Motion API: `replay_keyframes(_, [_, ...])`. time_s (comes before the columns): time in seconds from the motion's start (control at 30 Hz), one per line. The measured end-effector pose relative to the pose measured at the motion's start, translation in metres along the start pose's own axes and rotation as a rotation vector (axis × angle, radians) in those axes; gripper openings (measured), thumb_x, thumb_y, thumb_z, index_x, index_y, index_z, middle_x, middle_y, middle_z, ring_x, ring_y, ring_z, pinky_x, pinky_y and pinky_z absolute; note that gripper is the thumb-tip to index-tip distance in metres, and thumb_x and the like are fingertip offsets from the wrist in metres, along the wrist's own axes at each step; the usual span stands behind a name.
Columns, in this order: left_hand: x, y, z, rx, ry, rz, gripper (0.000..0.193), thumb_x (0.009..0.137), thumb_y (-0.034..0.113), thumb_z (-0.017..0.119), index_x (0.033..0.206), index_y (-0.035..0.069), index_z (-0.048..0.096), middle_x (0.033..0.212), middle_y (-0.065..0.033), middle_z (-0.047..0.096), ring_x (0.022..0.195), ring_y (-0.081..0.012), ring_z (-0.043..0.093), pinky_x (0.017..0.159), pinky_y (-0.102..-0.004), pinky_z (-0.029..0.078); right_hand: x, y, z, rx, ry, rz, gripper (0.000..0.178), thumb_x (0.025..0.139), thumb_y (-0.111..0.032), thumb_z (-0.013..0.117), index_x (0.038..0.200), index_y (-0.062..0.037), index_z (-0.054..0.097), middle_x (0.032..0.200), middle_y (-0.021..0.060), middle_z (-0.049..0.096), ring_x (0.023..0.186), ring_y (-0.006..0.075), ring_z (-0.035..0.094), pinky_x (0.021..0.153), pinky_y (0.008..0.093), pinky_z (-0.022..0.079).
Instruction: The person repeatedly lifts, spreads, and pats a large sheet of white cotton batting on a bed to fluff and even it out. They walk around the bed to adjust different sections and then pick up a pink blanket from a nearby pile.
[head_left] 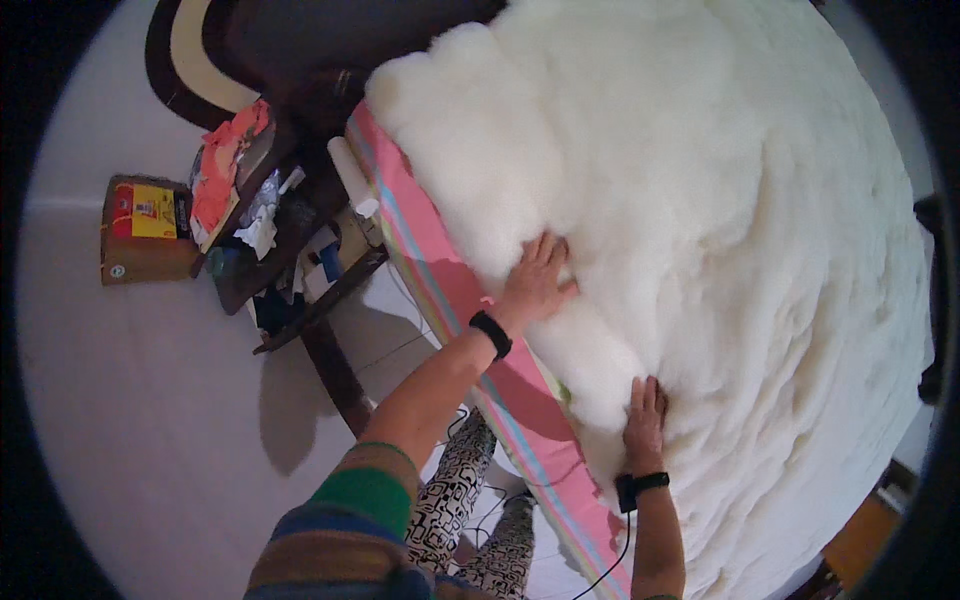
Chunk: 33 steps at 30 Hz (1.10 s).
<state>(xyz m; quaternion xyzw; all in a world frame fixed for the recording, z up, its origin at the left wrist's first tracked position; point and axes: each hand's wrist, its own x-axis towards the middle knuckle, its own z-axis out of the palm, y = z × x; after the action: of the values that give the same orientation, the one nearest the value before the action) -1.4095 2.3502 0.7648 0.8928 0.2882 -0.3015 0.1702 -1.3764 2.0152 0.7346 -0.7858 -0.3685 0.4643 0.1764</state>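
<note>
1. Resting palm-down on the thick white wadding (680, 170), the left hand (540, 279) has its fingers straightened and slightly spread.
2. The right hand (645, 425) touches the wadding too, nearer the person's right, its fingers extended rather than curled.
3. The wadding lies beside and over pink striped cloth (440, 240), which shows along its left border.
4. A cardboard box (150, 260) sits well apart, far left.

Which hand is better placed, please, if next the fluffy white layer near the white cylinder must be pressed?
Probably the left hand: it touches the fluffy white layer nearer to the white cylinder. The right hand also touches this layer, but farther from the cylinder.
</note>
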Motion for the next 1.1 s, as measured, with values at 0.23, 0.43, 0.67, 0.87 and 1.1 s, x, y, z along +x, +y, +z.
replay_keyframes(0.23, [-0.014, -0.067, -0.127, -0.059, 0.575, 0.22, 0.057, 0.079, 0.024, 0.061, 0.131, 0.009, 0.042, 0.138, -0.0125, 0.036, 0.127, -0.0354, 0.031, 0.103, -0.0511, 0.024, 0.015, -0.057, -0.016, -0.17, -0.224, 0.126, 0.058, 0.083, -0.006, 0.048, 0.136, 0.0003, 0.026, 0.142, 0.0213, 0.024, 0.128, 0.0387, 0.026, 0.108, 0.0444, 0.02])
replay_keyframes(0.43, [0.093, -0.168, -0.12, 0.1, 0.413, -0.23, 0.073, 0.08, 0.045, 0.057, 0.136, 0.005, 0.032, 0.144, -0.0167, 0.024, 0.132, -0.0331, 0.022, 0.103, -0.0516, 0.022, 0.049, -0.067, -0.009, -0.166, -0.321, 0.241, 0.059, 0.08, -0.003, 0.048, 0.136, 0.0011, 0.027, 0.142, 0.0208, 0.024, 0.128, 0.0385, 0.026, 0.108, 0.0444, 0.02])
replay_keyframes(0.67, [0.123, -0.193, -0.136, 0.051, 0.048, -0.356, 0.061, 0.081, 0.039, 0.056, 0.129, 0.004, 0.04, 0.138, -0.0156, 0.033, 0.128, -0.0326, 0.03, 0.101, -0.0506, 0.026, 0.074, -0.065, -0.004, -0.172, -0.264, 0.2, 0.062, 0.077, -0.003, 0.049, 0.135, -0.0001, 0.03, 0.141, 0.0185, 0.027, 0.127, 0.0389, 0.029, 0.108, 0.0444, 0.022])
replay_keyframes(0.87, [0.135, -0.253, -0.156, 0.362, 0.542, -0.223, 0.065, 0.086, 0.043, 0.05, 0.136, 0.005, 0.032, 0.135, -0.0147, 0.038, 0.126, -0.0319, 0.032, 0.104, -0.0477, 0.023, 0.084, -0.089, 0.007, -0.233, -0.273, 0.226, 0.063, 0.076, -0.005, 0.051, 0.135, -0.0002, 0.029, 0.142, 0.0176, 0.025, 0.128, 0.0377, 0.028, 0.109, 0.0438, 0.02])
replay_keyframes(1.1, [0.14, -0.252, -0.151, 0.2, 0.416, -0.229, 0.071, 0.082, 0.045, 0.053, 0.134, 0.001, 0.034, 0.14, -0.0172, 0.029, 0.129, -0.0331, 0.027, 0.106, -0.0482, 0.019, 0.072, -0.066, 0.03, -0.249, -0.222, 0.244, 0.065, 0.077, -0.002, 0.049, 0.137, -0.0015, 0.028, 0.143, 0.0162, 0.024, 0.129, 0.0345, 0.028, 0.109, 0.0405, 0.02])
